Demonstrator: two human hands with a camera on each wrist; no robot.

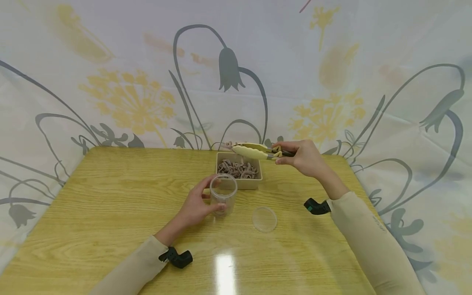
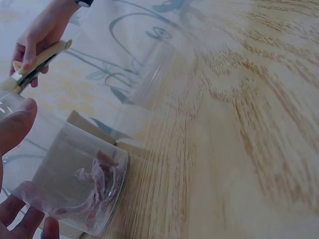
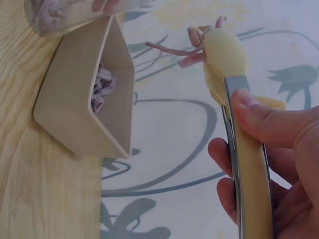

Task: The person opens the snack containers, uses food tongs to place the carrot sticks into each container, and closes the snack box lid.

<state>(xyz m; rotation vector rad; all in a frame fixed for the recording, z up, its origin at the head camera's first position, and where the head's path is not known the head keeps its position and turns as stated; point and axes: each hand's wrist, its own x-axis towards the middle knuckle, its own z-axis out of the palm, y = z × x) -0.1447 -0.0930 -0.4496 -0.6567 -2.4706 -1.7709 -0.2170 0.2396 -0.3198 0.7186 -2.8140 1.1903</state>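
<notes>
My left hand [image 1: 193, 207] grips a clear plastic jar [image 1: 228, 191] around its side, thumb toward me. A few greyish-pink strips [image 2: 102, 181] lie at the bottom of the jar, seen in the left wrist view. My right hand [image 1: 309, 159] holds a pair of tongs [image 1: 252, 153] by the handle, level above a beige box [image 1: 248, 185]. Between the cream scalloped tips is a small bunch of strips [image 3: 193, 54], their ends sticking out. More strips [image 1: 237, 169] fill the lower part of the box, directly behind the jar.
A round clear lid [image 1: 264, 219] lies flat on the wooden table [image 1: 121, 196], right of the jar and in front of the box. Behind the table's far edge hangs a pale cloth [image 1: 147, 61] printed with flowers. Dark cameras [image 1: 317, 206] sit on both wrists.
</notes>
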